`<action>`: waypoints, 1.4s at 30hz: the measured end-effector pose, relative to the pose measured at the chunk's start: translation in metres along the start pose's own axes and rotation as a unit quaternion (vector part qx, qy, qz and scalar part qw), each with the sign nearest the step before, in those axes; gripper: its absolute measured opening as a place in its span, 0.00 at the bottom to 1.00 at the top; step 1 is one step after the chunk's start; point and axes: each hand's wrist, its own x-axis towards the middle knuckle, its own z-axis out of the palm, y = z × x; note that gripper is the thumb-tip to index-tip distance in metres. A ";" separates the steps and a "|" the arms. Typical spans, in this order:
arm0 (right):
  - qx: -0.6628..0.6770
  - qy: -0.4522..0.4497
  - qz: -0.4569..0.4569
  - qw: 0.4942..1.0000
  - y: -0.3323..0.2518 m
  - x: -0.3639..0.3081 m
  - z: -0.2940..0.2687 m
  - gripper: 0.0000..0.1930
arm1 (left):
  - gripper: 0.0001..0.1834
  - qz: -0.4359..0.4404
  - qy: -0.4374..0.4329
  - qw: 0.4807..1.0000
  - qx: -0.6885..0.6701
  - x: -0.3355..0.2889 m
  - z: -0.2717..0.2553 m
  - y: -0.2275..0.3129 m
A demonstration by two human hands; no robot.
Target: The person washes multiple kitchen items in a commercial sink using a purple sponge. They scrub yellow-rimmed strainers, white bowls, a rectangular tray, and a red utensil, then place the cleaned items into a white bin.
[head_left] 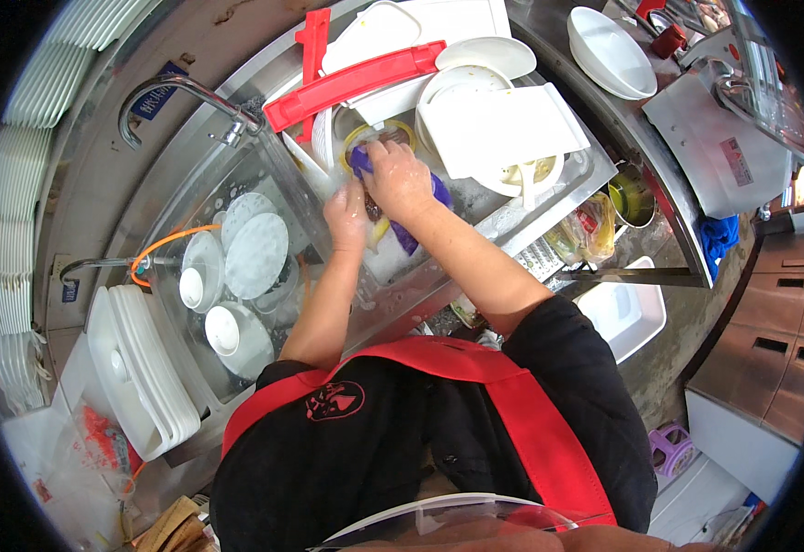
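Observation:
Both of my hands are wet and close together in the right-hand sink basin. My right hand (400, 179) is closed on a purple cloth (440, 190), part of which trails down into the suds. Under its fingers lies a round dish with a yellow rim (405, 130), partly covered by the hand. My left hand (345, 212) is just left of it, fingers curled; what they grip is hidden. White plates and trays crowd around, with a white rectangular tray (503, 129) stacked on bowls to the right. A long red plastic piece (356, 85) lies across the dishes behind my hands.
The left basin holds soapy water with white plates (257, 256) and bowls (222, 331). A faucet (190, 87) arches over the sink, and an orange hose (170, 237) hangs nearby. White tubs (139, 368) stand at the left; stacked white dishes (6, 221) line the wall.

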 end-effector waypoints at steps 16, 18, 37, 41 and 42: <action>0.689 0.028 0.272 0.671 0.056 -0.016 0.032 0.33 | 0.23 -0.149 -0.007 0.795 -0.588 0.036 -0.023 0.015; 0.673 0.035 0.299 0.676 0.042 -0.030 0.030 0.36 | 0.28 -0.167 -0.003 0.774 -0.611 0.028 -0.010 0.013; 0.201 0.123 -0.057 0.970 0.034 -0.057 -0.003 0.18 | 0.26 -0.302 0.015 0.924 -0.233 -0.001 -0.014 -0.018; 0.129 0.014 -0.210 0.969 0.025 -0.066 0.012 0.22 | 0.45 -0.228 -0.052 0.931 -0.281 0.024 -0.023 0.013; 0.110 -0.014 -0.239 0.965 0.024 -0.068 0.016 0.22 | 0.47 -0.233 -0.031 0.949 -0.209 0.024 -0.027 0.018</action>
